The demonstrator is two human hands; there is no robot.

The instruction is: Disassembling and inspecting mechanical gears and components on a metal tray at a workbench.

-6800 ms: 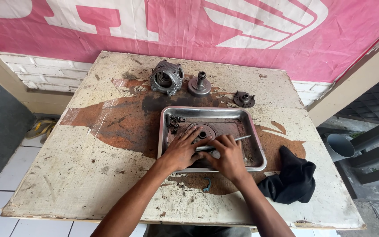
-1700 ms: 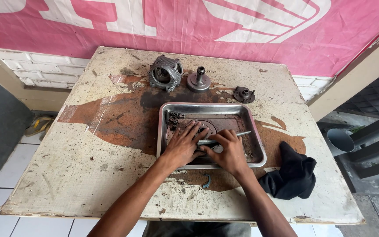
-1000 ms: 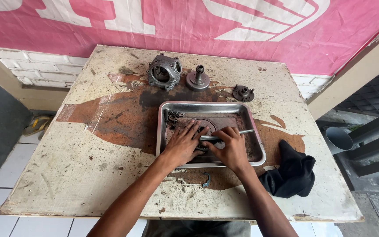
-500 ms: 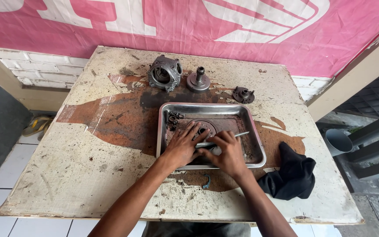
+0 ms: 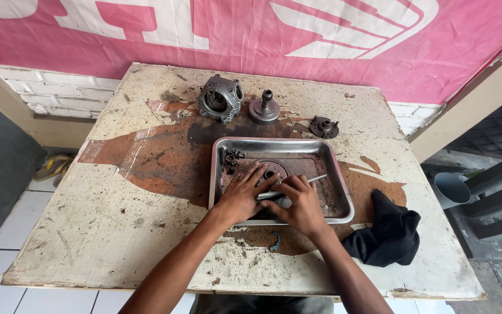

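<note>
Both hands sit in the metal tray (image 5: 344, 192). My left hand (image 5: 242, 195) lies flat with spread fingers, pressing on a round metal disc (image 5: 271, 168) — a dark, greasy part on the tray floor. My right hand (image 5: 303, 203) is curled around a thin silver tool (image 5: 312, 180). Its long rod points away to the right, toward the tray's far side, and its near end meets the disc between my hands. I cannot see that end; fingers hide it. A small clump of parts (image 5: 230, 158) sits in the tray's left corner. Behind the tray stand a grey engine housing (image 5: 221, 99), a gear hub (image 5: 264, 109) and a small dark flange (image 5: 324, 127). A black rag (image 5: 387, 238) lies to the right — on the stained table (image 5: 88, 221).
</note>
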